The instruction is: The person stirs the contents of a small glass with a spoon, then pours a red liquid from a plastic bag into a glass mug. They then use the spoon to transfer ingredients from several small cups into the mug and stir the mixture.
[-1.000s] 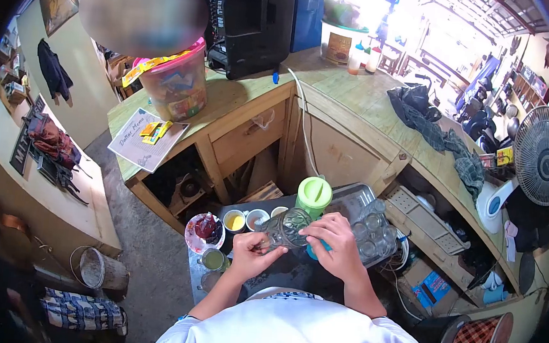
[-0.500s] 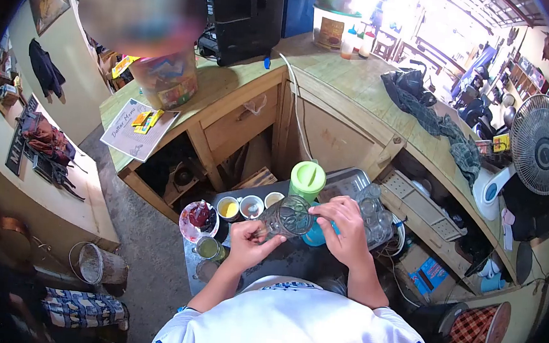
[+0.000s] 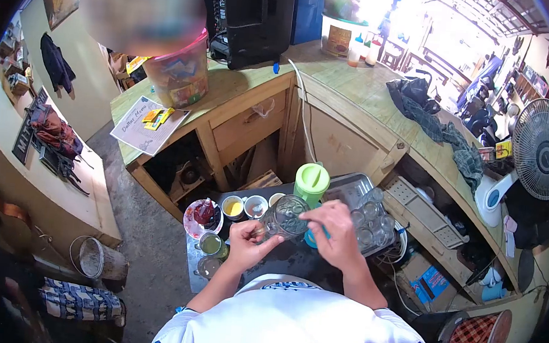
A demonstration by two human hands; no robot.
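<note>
A clear glass mug (image 3: 286,215) is tilted over the dark table with its mouth toward my right side. My left hand (image 3: 247,241) is closed around the mug's handle side. At the mug's rim, my right hand (image 3: 335,233) has its fingers curled together, slightly blurred; what they pinch, if anything, is hidden. Behind the mug stands a green lidded pitcher (image 3: 312,181). Something blue (image 3: 312,237) shows partly beneath my right hand. Cups, one with yellow contents (image 3: 233,206), stand in a row to the left, beside a plate with a dark red item (image 3: 204,212).
A metal tray (image 3: 348,188) with several upturned glasses (image 3: 369,216) lies at right. Two glass mugs, one holding greenish liquid (image 3: 212,246), stand at the table's left edge. A wooden counter (image 3: 346,80) wraps around the far side, with a fan (image 3: 540,150) at right.
My right hand has shifted slightly and curled its fingers at the mug's rim, where it was more spread before. The mug tilts a little differently in my left hand. The view has shifted slightly.
</note>
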